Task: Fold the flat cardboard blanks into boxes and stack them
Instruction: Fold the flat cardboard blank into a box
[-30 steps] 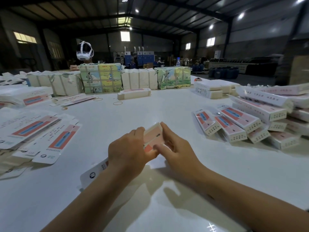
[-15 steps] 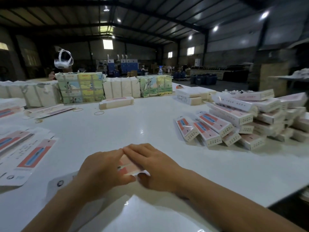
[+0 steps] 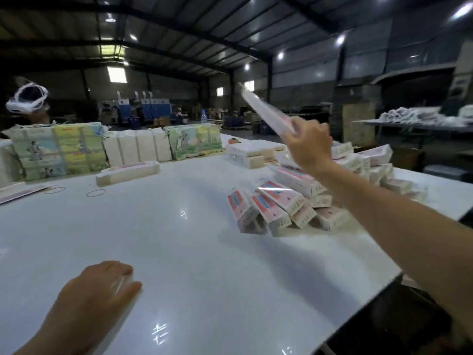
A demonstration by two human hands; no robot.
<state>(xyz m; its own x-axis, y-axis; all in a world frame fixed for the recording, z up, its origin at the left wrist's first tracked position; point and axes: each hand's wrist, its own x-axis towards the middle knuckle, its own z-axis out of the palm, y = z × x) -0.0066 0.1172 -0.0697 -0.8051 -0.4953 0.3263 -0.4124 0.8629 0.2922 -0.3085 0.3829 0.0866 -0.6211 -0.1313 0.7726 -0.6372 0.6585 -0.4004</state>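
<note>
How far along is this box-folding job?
A good share looks done: a heap of folded boxes lies at the table's right side. In hand: the right hand holds one more box raised above that heap, while the left hand rests on the table holding nothing I can make out. Left to do: flat blanks at the far left edge; how many is cut off.

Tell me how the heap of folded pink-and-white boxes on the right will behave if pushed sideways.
The heap of folded pink-and-white cardboard boxes probably slides easily, since the white table looks glossy. Boxes lean loosely on one another, so upper ones would likely tumble. They seem light, hollow and crushable.
</note>
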